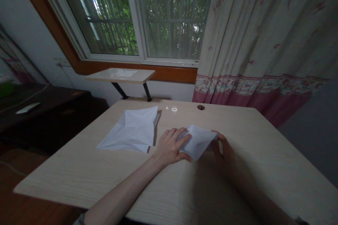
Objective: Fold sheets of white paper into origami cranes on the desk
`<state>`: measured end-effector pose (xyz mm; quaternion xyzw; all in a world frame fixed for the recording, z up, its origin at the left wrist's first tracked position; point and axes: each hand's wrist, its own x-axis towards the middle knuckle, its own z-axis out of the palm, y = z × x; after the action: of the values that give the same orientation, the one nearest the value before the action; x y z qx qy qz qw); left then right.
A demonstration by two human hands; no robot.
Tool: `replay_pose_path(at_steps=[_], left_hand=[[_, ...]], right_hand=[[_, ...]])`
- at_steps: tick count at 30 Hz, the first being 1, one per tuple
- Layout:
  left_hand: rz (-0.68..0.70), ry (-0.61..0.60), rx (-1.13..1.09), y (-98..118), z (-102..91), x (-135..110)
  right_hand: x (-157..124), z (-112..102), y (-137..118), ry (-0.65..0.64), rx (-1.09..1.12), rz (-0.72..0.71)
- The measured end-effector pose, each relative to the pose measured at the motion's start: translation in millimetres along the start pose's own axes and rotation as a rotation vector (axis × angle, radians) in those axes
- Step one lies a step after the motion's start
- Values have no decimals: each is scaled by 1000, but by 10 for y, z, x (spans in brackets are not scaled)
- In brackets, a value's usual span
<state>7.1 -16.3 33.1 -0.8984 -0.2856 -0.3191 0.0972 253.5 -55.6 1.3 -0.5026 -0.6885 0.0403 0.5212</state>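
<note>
A small folded sheet of white paper (198,140) is between my two hands on the pale wooden desk (148,182). My left hand (171,146) lies on its left side, fingers spread and the thumb along the near edge. At the right corner, my right hand (223,149) pinches the paper, which is slightly raised there. The tips of some right fingers are hidden behind the paper. To the left lies a loose stack of larger white paper sheets (132,128), creased, with corners sticking out.
A raised shelf (144,74) with some paper on it stands at the desk's back left. Behind the folded paper are a small white ring (174,109) and a cable hole (201,107). A curtain (237,59) hangs at the right. A dark table (47,102) stands left.
</note>
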Motion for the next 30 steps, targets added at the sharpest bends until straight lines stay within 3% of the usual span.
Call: replay_pose_path(at_steps=[5,11,18,30], left_hand=[[66,21,-88,-11,-50,24],[136,-67,-248,-109,-76,15],[-48,-66,-452,-119,-24,6],[-346,39,-678,-21,33,15]], right_hand=[[18,-10,53,57,-26,10],[25,-37,149,110,-76,-4],[35,-40,214,180,-150,70],[62,-26,180,223,-193,9]])
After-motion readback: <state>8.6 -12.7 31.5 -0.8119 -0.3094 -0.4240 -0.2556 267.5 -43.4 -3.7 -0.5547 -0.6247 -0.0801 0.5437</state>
